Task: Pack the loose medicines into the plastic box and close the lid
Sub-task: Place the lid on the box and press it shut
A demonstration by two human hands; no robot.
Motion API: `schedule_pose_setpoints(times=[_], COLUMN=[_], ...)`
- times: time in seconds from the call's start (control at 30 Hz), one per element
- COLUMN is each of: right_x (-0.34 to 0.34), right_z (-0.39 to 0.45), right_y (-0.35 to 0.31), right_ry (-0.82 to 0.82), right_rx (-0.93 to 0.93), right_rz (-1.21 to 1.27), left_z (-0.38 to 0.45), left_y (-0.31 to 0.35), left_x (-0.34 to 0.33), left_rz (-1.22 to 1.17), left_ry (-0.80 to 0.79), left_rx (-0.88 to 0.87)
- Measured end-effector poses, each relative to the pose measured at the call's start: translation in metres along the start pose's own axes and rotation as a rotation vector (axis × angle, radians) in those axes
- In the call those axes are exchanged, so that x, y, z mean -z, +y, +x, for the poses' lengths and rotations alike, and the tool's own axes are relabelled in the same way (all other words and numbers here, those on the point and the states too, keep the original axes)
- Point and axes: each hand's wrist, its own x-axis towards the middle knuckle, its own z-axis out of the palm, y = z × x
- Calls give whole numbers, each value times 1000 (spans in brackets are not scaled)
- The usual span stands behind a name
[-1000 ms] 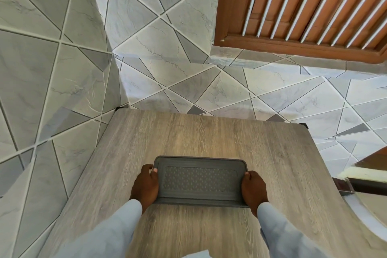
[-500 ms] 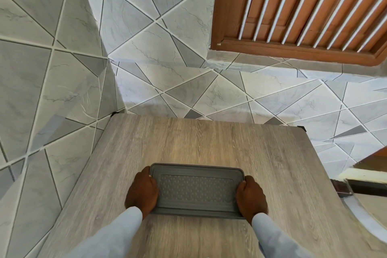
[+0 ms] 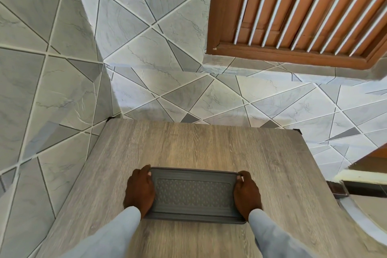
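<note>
A grey plastic box (image 3: 193, 194) with a dotted-pattern lid lies flat on the wooden table (image 3: 209, 146), its lid down on it. My left hand (image 3: 139, 190) grips the box's left end, thumb on top of the lid. At the right end my right hand (image 3: 247, 191) grips the same way. Both sleeves are light blue. No loose medicines show on the table; the box's inside is hidden by the lid.
Grey marbled tiles (image 3: 146, 52) cover the wall behind and to the left of the table. A brown wooden slatted shutter (image 3: 303, 12) is at the upper right. Dark furniture with a pale edge (image 3: 360, 182) stands beside the table's right side.
The view tilted upward, so the box and hands sit lower in frame. Both hands stay on the box's ends, thumbs now further up on the lid corners.
</note>
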Motion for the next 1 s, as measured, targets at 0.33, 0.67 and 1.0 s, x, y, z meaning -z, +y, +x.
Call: schedule_pose_setpoints(times=[0.33, 0.67, 1.0], right_x=[-2, -11, -14], right_z=[18, 10, 3], right_y=[-11, -8, -10], right_ry=[-59, 30, 136], right_rx=[-44, -4, 89], right_rz=[52, -132, -301], left_z=[24, 9, 10], left_y=[3, 7, 7], left_x=[3, -5, -7], left_rz=[-55, 114, 250], left_ry=[-88, -13, 72], left_rx=[69, 35, -13])
